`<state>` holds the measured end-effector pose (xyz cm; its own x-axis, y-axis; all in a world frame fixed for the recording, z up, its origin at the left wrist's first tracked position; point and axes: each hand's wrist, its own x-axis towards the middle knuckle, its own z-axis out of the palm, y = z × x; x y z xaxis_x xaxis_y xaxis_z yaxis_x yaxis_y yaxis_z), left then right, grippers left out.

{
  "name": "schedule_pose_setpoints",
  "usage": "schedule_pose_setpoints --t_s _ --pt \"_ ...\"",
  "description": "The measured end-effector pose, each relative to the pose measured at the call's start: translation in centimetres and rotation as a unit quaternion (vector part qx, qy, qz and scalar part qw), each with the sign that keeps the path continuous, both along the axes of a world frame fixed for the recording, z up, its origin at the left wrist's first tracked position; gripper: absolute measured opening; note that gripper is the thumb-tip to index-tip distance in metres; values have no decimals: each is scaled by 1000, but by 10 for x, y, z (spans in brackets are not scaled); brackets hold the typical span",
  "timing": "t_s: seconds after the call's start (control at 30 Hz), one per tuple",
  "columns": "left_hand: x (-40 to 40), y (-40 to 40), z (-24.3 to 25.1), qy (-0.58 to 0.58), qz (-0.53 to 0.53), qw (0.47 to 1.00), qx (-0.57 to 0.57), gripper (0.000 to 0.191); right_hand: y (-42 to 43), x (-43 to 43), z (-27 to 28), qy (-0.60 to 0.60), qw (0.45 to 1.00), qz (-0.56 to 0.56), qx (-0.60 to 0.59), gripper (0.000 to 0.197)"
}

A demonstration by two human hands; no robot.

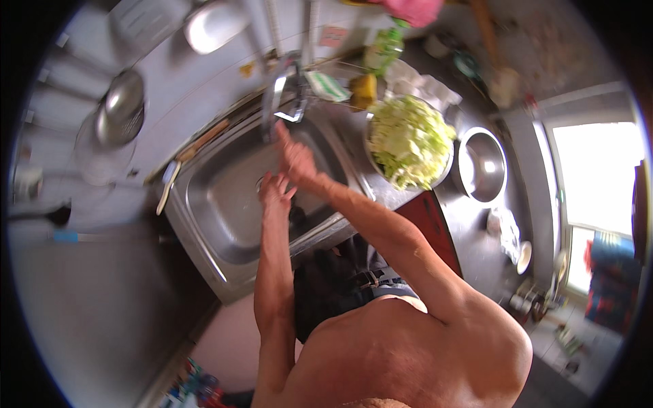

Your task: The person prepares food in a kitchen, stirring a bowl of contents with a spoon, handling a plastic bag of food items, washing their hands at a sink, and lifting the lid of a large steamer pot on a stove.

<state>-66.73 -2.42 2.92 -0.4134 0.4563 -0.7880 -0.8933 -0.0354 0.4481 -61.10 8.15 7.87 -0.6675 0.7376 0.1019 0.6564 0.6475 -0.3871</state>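
Observation:
A stainless steel sink (229, 204) lies before me. Over its basin, my left hand (275, 186) has its fingers spread, and nothing shows in it. Just beyond, my right hand (298, 159) stretches a finger up close to the shiny metal faucet (290, 94). Blur hides whether that fingertip touches the faucet and how the other fingers are bent. Right of the sink, a bowl heaped with chopped pale-green cabbage (410, 140) stands on the counter.
A steel bowl (483, 167) sits beside the cabbage. Behind are a yellow sponge (363, 92) and a green bottle (383, 51). A brush (168, 186) lies at the sink's left edge. Strainers and ladles (120, 109) hang on the tiled wall. A red board (428, 229) lies on the right.

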Motion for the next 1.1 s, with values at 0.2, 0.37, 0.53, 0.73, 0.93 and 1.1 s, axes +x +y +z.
schedule_pose_setpoints --t_s 0.2,0.37,0.53,0.73,0.93,1.1 --pt "0 -42 6 129 -135 974 -130 32 -62 89 24 101 986 39 -126 23" --pt "-4 -95 -69 266 -376 876 -145 27 -70 206 20 96 993 22 -63 26" --pt "0 -125 -118 341 -580 732 -106 35 -122 341 20 8 971 -184 -153 31" --pt "17 -124 -100 364 -632 679 -81 28 -285 516 -69 184 607 -699 -331 49" --pt "20 -130 -85 434 -626 633 -138 29 -453 576 -155 66 414 -838 -348 28" --pt "-8 -167 -123 465 -520 695 -176 28 -415 556 -128 35 598 -734 -320 38"
